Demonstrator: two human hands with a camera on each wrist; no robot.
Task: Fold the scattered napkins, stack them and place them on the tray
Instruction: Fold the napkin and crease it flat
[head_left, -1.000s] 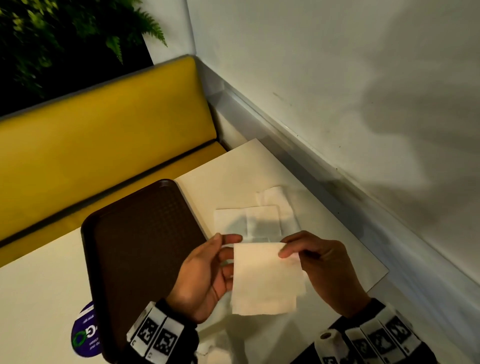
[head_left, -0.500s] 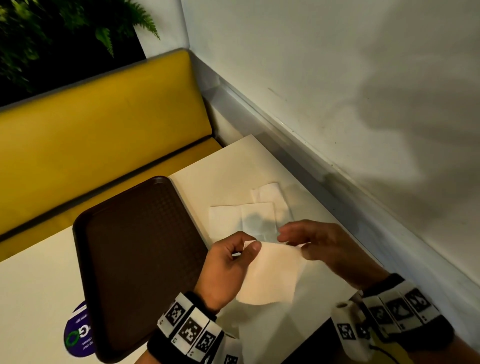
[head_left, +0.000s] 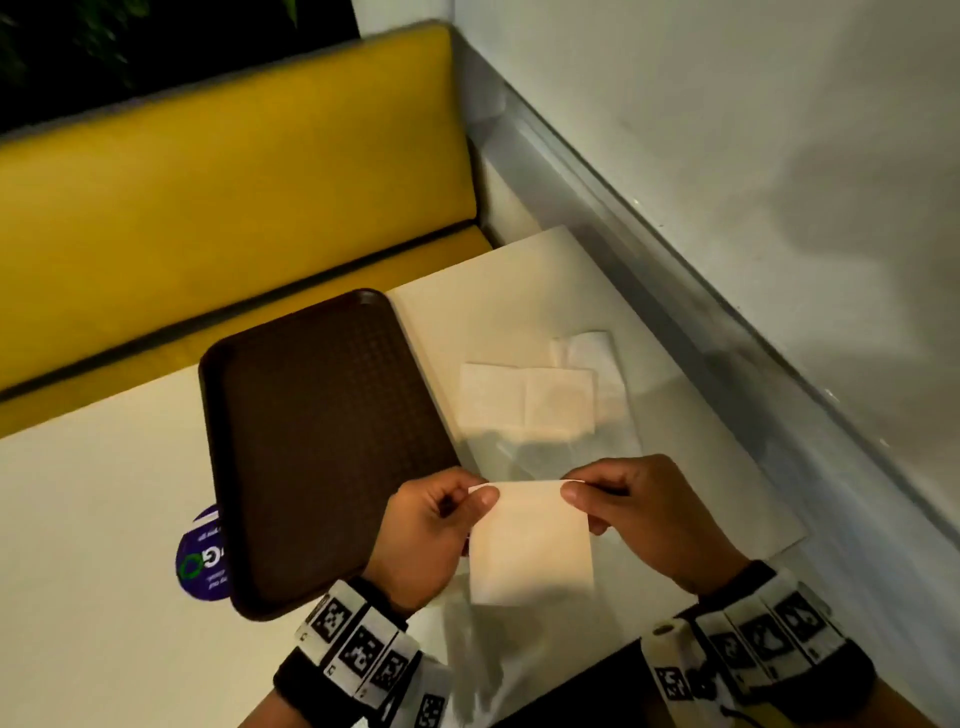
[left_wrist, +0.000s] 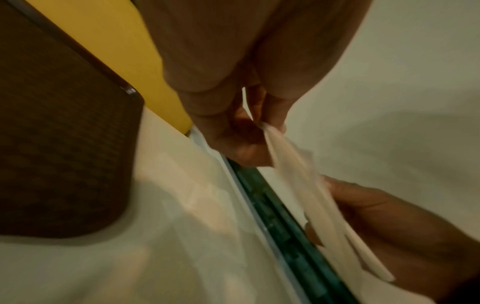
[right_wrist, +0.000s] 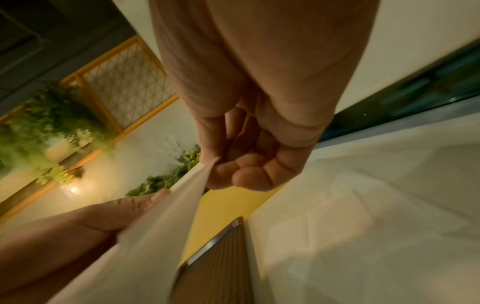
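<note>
White paper napkin (head_left: 530, 540), folded, held above the near right part of the counter (head_left: 104, 519); hangs from its top edge, lower edge free.
Left hand (head_left: 421, 535): grip clamped on the napkin's top left corner, thumb against curled fingers.
Right hand (head_left: 644, 514): grip clamped on the top right corner, pinched the same way; the right wrist view shows the thumb and forefinger closed on the paper's edge.
Flat napkin (head_left: 524, 397), white, creased down the middle: lies on the counter beyond the hands, right of the tray.
Second flat napkin (head_left: 592, 353), white: partly under the first one's far right corner, nearer the wall.
Brown tray (head_left: 322, 441), textured plastic: on the counter left of the napkins, its near right edge just beside the left hand; nothing lies on it.
Purple round sticker (head_left: 200, 561): on the counter, partly under the tray's near left edge.
Yellow bench seat (head_left: 208, 171): beyond the counter's far side.
</note>
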